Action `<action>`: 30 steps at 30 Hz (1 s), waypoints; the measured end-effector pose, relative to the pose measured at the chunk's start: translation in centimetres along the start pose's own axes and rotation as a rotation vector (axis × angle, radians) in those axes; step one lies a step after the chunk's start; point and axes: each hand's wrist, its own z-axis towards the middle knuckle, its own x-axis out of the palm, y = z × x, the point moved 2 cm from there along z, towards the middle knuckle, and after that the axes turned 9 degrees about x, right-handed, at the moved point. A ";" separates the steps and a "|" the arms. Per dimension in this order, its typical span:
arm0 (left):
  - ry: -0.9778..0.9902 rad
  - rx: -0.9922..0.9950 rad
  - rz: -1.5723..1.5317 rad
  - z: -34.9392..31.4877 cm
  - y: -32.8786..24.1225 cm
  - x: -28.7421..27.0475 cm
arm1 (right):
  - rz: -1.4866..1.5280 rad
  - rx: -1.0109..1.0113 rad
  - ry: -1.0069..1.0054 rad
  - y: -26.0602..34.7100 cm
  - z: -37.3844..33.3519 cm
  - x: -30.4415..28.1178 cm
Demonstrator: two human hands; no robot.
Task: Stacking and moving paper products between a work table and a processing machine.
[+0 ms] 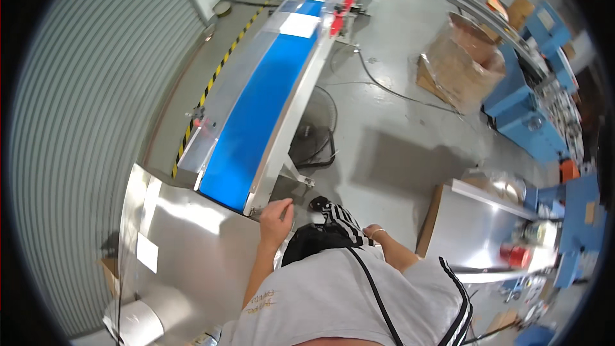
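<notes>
My left hand (277, 219) is raised beside the near end of a conveyor, over the right edge of a steel table (211, 263). Its fingers are loosely curled in, and I see nothing in them. The conveyor's blue belt (259, 109) runs away from me, with flat white sheets (300, 25) lying spaced out on its far part. Low at my side, by my striped black-and-white trousers (343, 218), is my right hand (375, 232). A band circles that wrist; the fingers are too small and partly hidden to make out.
A white sheet (147, 252) and a white roll (142, 323) are on the steel table. A floor fan (312, 141) stands under the conveyor's right side. Cables (400, 93) cross the floor towards a plastic-lined carton (461, 67). At right stands another steel table (471, 234) beside blue machinery (532, 122).
</notes>
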 end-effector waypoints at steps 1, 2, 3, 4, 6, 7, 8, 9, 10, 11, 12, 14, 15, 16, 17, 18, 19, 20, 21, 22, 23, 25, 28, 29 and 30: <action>0.023 0.019 0.016 -1.0 -0.2 0.1 | 0.142 0.000 -0.040 -3.4 3.2 2.5; 0.059 0.044 0.032 -2.2 -0.1 0.4 | 0.131 -0.036 -0.140 -4.4 4.3 3.7; 0.126 0.126 0.145 -3.4 0.0 0.1 | -0.047 -0.137 -0.157 -2.9 2.0 3.6; 0.196 0.230 0.232 -4.0 0.0 0.1 | -0.086 -0.187 -0.183 -2.4 0.9 4.0; 0.363 0.136 0.284 -4.4 0.7 -0.3 | -0.059 -0.207 -0.239 -0.9 0.2 5.3; 0.279 0.140 0.304 -4.8 1.4 -0.7 | -0.038 -0.265 -0.234 0.8 -2.5 4.9; 0.209 0.164 0.292 -4.3 1.2 0.1 | 0.076 -0.187 -0.242 -0.7 -0.8 6.7; 0.260 0.028 0.190 -3.7 0.5 0.1 | 0.155 -0.120 -0.175 -0.6 -2.0 7.1; 0.224 0.046 0.194 -3.8 0.8 0.0 | 0.186 -0.131 -0.253 1.0 -6.6 6.4; 0.194 0.074 0.185 -3.8 1.0 0.4 | 0.255 -0.128 -0.244 0.3 -8.2 6.8; 0.202 0.077 0.179 -3.7 1.4 0.8 | 0.218 -0.180 -0.289 -0.8 -8.9 7.5; 0.227 0.015 0.250 -3.8 1.2 0.9 | 0.164 -0.250 -0.273 -3.2 -9.6 9.1; 0.213 0.053 0.245 -3.9 0.3 0.8 | 0.220 -0.233 -0.271 -5.3 -8.9 10.3; 0.191 0.080 0.249 -4.1 -0.1 0.5 | 0.267 -0.225 -0.262 -6.7 -9.6 10.8; 0.217 0.070 0.261 -4.1 0.0 0.5 | 0.252 -0.184 -0.218 -8.6 -10.5 11.1; 0.194 0.098 0.248 -4.0 0.7 0.6 | 0.238 -0.120 -0.248 -10.9 -10.8 11.9; 0.169 0.124 0.241 -3.8 0.3 0.8 | 0.221 -0.062 -0.273 -12.3 -11.7 12.1; 0.197 0.076 0.228 -3.9 0.0 0.8 | 0.188 -0.019 -0.229 -14.3 -13.1 12.2; 0.193 0.107 0.272 -4.0 0.9 1.4 | 0.247 0.044 -0.236 -16.6 -13.2 12.8; 0.186 0.139 0.322 -3.7 2.6 1.3 | 0.308 0.101 -0.241 -18.5 -13.3 13.8; 0.235 0.125 0.377 -3.6 4.1 1.1 | 0.373 0.111 -0.231 -20.0 -14.5 14.0; 0.257 0.154 0.400 -3.9 5.7 0.9 | 0.449 0.190 -0.182 -22.8 -17.1 14.2; 0.107 0.126 0.356 -5.2 1.7 4.0 | 0.330 -0.057 -0.355 -29.7 -18.3 18.0; 0.051 0.088 0.320 -6.3 -0.1 6.4 | 0.642 0.196 -0.303 -31.9 -18.2 19.5; 0.031 0.168 0.359 -8.1 -0.3 8.6 | 0.674 0.217 -0.299 -33.7 -19.1 20.4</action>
